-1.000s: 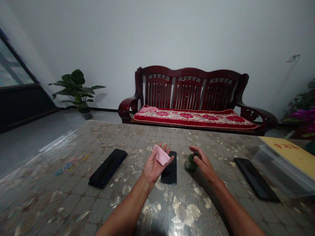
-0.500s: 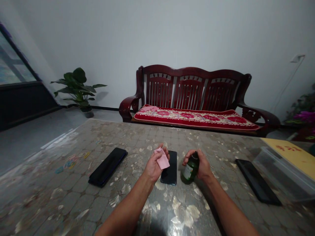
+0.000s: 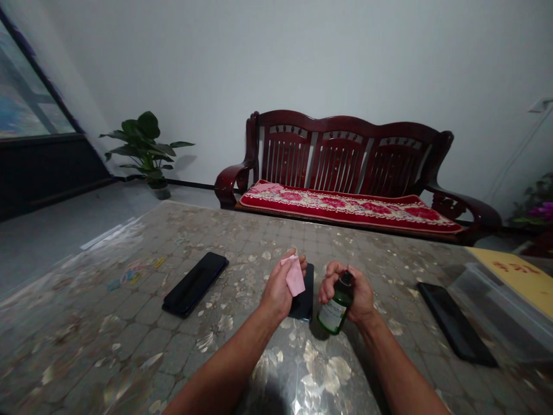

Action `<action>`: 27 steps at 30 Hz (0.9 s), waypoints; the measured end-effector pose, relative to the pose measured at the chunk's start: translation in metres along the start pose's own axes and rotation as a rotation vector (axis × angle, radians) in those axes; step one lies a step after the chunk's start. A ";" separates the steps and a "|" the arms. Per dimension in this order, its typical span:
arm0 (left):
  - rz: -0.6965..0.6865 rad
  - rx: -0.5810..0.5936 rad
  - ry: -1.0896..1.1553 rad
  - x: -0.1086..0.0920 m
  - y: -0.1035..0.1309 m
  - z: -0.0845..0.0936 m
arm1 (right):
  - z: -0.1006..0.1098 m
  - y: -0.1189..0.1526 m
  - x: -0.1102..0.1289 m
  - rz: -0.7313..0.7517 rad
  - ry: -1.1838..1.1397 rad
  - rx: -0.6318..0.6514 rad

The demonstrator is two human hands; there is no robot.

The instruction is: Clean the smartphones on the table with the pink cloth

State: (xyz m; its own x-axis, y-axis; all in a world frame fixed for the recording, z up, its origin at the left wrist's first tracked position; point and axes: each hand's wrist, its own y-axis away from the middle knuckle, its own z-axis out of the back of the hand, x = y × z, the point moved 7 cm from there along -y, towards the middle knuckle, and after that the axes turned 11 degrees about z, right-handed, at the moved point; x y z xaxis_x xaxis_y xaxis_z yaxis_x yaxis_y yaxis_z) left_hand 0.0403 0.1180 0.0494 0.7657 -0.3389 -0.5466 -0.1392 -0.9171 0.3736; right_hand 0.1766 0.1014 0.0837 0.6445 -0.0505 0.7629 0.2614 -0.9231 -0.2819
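My left hand (image 3: 279,288) is closed on a folded pink cloth (image 3: 295,278), palm turned up, above a dark smartphone (image 3: 306,300) that lies on the table. The hand and cloth hide part of that phone. A dark green bottle (image 3: 336,305) with a black top and a pale label is gripped by my right hand (image 3: 358,291), its fingers wrapped round the upper part. The bottle tilts a little and is just right of the phone.
On the patterned tabletop (image 3: 242,351), another phone (image 3: 196,283) lies at left near several colourful bands (image 3: 129,274). At right are a third phone (image 3: 455,323) and a clear plastic box (image 3: 496,305) under a yellow sheet (image 3: 518,274). A wooden bench (image 3: 341,150) stands behind.
The bottle has tipped so its label faces me more, and its base has come slightly nearer. My left hand still holds the cloth over the phone. The whole view has shifted slightly.
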 end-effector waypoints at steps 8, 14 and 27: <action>-0.018 0.058 -0.028 0.006 0.000 0.001 | -0.007 0.005 -0.008 0.013 0.199 0.077; 0.018 0.058 0.073 0.010 -0.003 0.002 | -0.011 0.004 -0.011 0.010 0.333 0.088; -0.027 0.074 0.018 0.013 -0.001 0.002 | -0.009 0.004 -0.018 -0.054 0.451 0.026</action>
State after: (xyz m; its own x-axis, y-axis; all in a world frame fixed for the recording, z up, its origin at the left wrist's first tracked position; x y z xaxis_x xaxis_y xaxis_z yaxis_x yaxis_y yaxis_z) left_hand 0.0490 0.1144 0.0408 0.7811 -0.3103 -0.5418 -0.1636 -0.9392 0.3020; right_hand 0.1593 0.0948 0.0744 0.2538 -0.1682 0.9525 0.3079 -0.9195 -0.2444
